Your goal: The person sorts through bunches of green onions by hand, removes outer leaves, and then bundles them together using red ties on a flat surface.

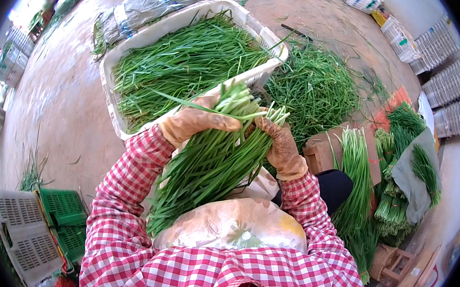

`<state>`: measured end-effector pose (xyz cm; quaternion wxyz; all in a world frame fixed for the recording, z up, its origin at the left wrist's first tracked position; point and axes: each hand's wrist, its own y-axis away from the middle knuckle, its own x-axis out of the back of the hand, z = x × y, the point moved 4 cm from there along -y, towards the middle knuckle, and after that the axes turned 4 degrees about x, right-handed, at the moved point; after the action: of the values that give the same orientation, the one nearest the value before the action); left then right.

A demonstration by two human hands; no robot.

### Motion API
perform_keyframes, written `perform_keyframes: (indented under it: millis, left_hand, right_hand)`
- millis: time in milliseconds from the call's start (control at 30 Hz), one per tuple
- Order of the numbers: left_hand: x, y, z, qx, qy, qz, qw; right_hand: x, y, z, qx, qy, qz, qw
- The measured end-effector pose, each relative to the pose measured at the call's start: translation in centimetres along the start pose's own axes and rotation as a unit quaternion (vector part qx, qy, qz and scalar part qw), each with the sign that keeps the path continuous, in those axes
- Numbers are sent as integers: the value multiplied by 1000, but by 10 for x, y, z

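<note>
A thick bunch of garlic chives (205, 170) lies across my lap, its pale cut ends up and the green leaves fanned toward the lower left. My left hand (199, 120), in a stained tan glove, closes on the bunch just below the pale ends. One long chive leaf sticks out past it to the upper left. From the right side, my gloved right hand (282, 145) grips the same stems, thumb and fingers curled near their ends. The fingertips are partly hidden behind the stems. Beneath the leaves is a pale floral apron (226, 223).
Ahead stands a white plastic crate (109, 94) of loose chives, with a covered crate (147, 8) behind. A heap of chives (312, 84) lies to its right. Sorted chives (355, 171) and tied bundles (392, 211) sit at my right; crates (27, 232) stand at left.
</note>
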<state>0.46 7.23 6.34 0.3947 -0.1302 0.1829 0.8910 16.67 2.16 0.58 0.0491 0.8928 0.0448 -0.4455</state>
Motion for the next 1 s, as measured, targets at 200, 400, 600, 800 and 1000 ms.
perform_keyframes:
  millis: [200,400,600,800,1000]
  left_hand:
    - [16,0,-12,91,157,32,983]
    - [18,-7,-21,-69,-182,103,976]
    - [-1,1,-6,-100,-19,56,993]
    - [28,5,-12,10,30,52,998]
    - [18,6,-21,-55,68,119,989]
  right_hand:
    - [-1,3,-2,-17,65,19,998]
    - [-19,-3,-1,-21,197,-28,980]
    - [-32,-4,8,-5,74,34,997]
    - [-27,-2,13,-3,13,30,999]
    - [-38,-3,11,-6,74,-6,997]
